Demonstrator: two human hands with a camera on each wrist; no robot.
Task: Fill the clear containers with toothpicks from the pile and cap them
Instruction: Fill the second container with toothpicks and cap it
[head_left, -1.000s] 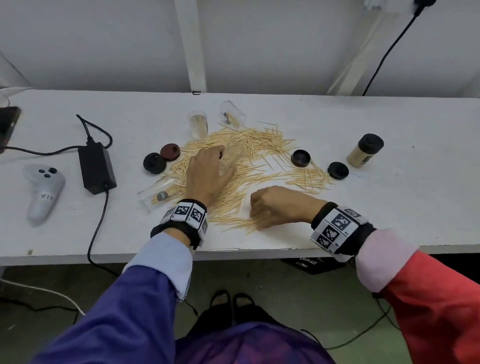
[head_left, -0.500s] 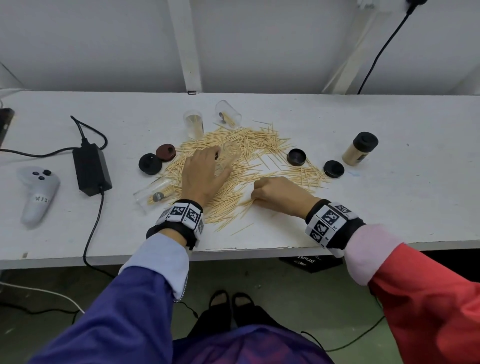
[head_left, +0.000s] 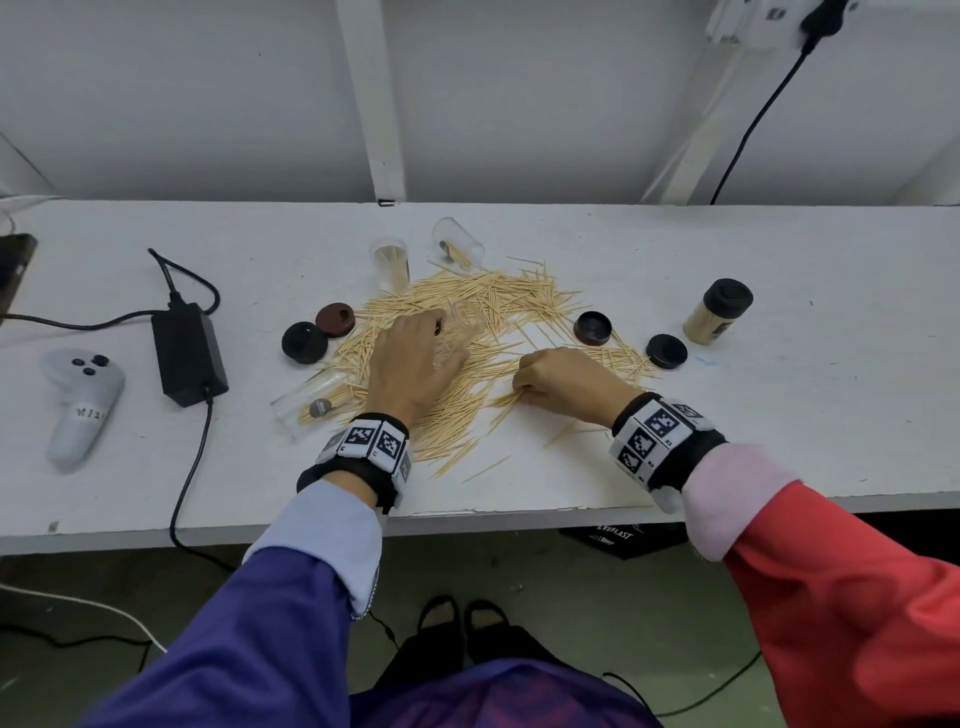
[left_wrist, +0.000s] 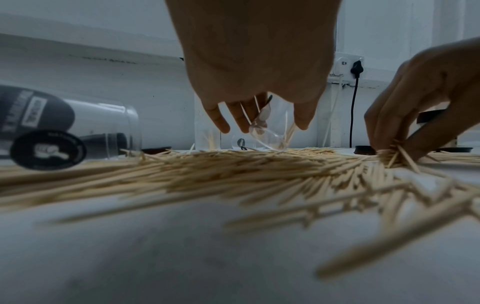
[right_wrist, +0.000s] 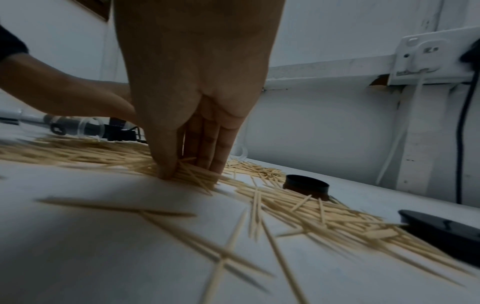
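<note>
The toothpicks (head_left: 467, 332) lie in a big messy pile in the middle of the white tabletop (head_left: 779, 415). They look very light, thin and stiff, with sharp ends, so I think they slip and roll away easily. Taking a small bunch by its middle, all lined up, should work best.

The left hand (head_left: 410, 364) rests over the pile, fingers curled around a tipped clear container (left_wrist: 270, 127) with its bottom sitting on the pile. The clear plastic looks smooth and light, so it may slide or tip; holding it round the sides seems safest.

The right hand (head_left: 561, 382) is at the near right edge of the pile, and its fingers (right_wrist: 207, 148) and thumb pinch a little bunch of toothpicks against the tabletop.

I count three more clear containers: one standing (head_left: 390, 262) behind the pile, one lying (head_left: 460, 244) behind the pile, and one lying (head_left: 311, 402) left of the pile. One full, capped container (head_left: 719, 312) stands right of the pile.

There are four loose caps: two (head_left: 305, 343) (head_left: 335, 320) left of the pile, two (head_left: 592, 328) (head_left: 667, 351) right of it.
</note>
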